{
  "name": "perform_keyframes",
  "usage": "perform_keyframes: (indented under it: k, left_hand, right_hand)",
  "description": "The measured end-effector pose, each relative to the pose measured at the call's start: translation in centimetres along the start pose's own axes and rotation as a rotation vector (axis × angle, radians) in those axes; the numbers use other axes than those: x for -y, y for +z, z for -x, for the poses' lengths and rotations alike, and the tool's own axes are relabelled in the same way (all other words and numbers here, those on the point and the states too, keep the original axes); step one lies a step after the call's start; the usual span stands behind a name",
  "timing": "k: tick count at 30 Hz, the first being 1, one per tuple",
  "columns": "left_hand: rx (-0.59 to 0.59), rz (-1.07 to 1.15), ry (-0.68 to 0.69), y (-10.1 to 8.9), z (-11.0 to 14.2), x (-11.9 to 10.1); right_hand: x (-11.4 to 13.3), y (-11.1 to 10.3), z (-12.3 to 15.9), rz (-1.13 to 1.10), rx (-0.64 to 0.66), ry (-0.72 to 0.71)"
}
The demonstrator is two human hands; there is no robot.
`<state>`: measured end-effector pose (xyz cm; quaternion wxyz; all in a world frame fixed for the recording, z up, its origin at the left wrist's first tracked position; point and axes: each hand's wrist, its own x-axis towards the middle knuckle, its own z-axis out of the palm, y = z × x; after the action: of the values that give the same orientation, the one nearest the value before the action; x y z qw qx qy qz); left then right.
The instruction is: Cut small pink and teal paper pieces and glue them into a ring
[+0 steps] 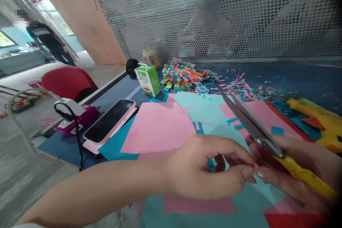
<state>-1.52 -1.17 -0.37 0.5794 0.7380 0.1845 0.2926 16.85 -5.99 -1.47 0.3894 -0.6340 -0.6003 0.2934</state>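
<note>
While the left hand (203,174) pinches a small pink paper scrap (255,167) between thumb and forefinger, the right hand (304,153) touches it too and grips yellow-handled scissors (263,141), blades parted. Both hands are over pink and turquoise sheets (160,124) on the bench (301,74), near a yellow glue gun (328,123).

A phone (109,120) lies on the table (60,146), near a purple box (89,117) and a black cable (77,139). Farther back, a green carton (148,80) stands upright. I see a red chair (66,80) alongside, one person (49,39) standing beyond it, and another (207,35) behind metal mesh (149,10).
</note>
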Motion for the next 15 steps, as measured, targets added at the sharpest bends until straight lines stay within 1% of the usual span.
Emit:
perform_keyframes:
  k: [4,7,10,12,13,15]
  left_hand:
    - [0.014,-0.009,-0.041,-0.04,0.03,0.02]
    - [0.042,0.105,-0.097,-0.03,0.12,0.11]
    - [0.037,0.191,-0.155,-0.02,0.28,0.11]
    - [0.040,0.229,-0.168,-0.03,0.35,0.10]
    - [0.047,0.244,-0.169,-0.03,0.36,0.12]
    - [0.063,0.257,-0.164,-0.04,0.34,0.20]
  right_hand:
    - [0.16,0.08,0.04,-0.046,0.043,0.047]
    - [0.27,-0.04,0.03,-0.083,0.029,0.088]
    - [0.52,-0.17,0.16,-0.130,0.043,0.126]
    - [0.74,-0.18,0.32,-0.167,0.059,0.152]
    - [0.85,-0.17,0.40,-0.180,0.066,0.151]
    - [0.99,-0.11,0.52,-0.154,0.058,0.091]
